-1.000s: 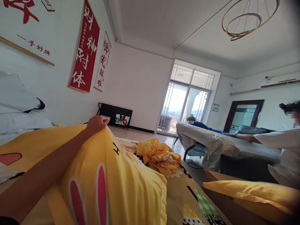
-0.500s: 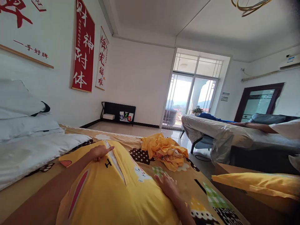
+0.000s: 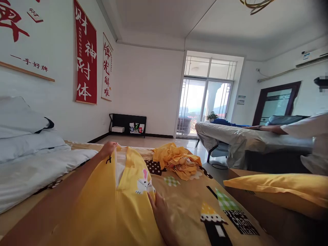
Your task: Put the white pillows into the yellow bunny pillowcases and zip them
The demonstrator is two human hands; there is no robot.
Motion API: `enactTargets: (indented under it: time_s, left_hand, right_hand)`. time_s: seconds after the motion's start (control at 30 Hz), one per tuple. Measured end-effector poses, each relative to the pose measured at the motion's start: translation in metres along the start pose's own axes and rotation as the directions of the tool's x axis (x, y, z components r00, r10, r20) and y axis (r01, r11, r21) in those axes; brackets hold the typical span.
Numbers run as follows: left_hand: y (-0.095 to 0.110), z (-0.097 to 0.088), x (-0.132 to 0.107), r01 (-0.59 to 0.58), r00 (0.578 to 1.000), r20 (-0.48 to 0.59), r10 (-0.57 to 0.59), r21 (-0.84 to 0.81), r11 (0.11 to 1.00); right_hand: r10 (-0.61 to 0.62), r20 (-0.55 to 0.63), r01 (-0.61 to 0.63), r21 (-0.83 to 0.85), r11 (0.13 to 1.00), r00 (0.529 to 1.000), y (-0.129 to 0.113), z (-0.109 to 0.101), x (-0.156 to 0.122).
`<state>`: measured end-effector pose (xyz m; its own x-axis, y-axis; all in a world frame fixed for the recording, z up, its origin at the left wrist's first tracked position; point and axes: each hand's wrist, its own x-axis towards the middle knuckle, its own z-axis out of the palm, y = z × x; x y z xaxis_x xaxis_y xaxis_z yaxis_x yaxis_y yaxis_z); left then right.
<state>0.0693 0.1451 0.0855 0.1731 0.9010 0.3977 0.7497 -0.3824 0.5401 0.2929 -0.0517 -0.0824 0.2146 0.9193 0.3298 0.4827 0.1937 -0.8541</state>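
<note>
Brown patterned bedsheet [image 3: 184, 208] covers the bed, w/ white pillows [image 3: 46, 167] on the L & a crumpled yellow cloth [image 3: 176, 160] toward the far edge. Yellow pillowcase w/ bunny print [image 3: 128, 208] is on the near part, betw. both hands. L hand [image 3: 109, 149] pinches the edge of its opening, raised; white stuff shows inside. R hand [image 3: 159, 205] touches the case's R side, fingers bent; can't tell if they grip. Another person's arm [image 3: 274, 129] reaches over a plastic-covered table [image 3: 230, 135] at R.
</note>
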Motion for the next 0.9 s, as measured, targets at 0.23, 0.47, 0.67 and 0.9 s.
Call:
enactTargets:
  time_s: [0.23, 0.47, 0.67, 0.9]
  left_hand:
    - [0.061, -0.074, 0.004, -0.245, 0.960, -0.119, 0.253, 0.075, 0.967]
    - [0.021, -0.033, -0.066, -0.552, 0.810, 0.056, 0.583, 0.408, 0.727]
    - [0.011, 0.087, -0.124, -0.791, 0.486, -0.077, 0.870, 0.385, 0.476]
    - [0.035, 0.077, -0.172, -0.833, 0.244, -0.039, 0.969, 0.504, 0.230]
  right_hand:
    - [-0.562, 0.198, 0.569, 0.025, 0.822, 0.803, -0.062, 0.066, -0.034]
    - [-0.430, 0.065, 0.434, -0.193, 0.880, 0.900, 0.015, -0.040, 0.027]
    - [-0.402, -0.155, 0.291, -0.468, 0.834, 0.903, 0.056, -0.074, 0.012]
    - [-0.815, -0.155, 0.371, -0.832, 0.413, 0.559, 0.026, -0.095, 0.059]
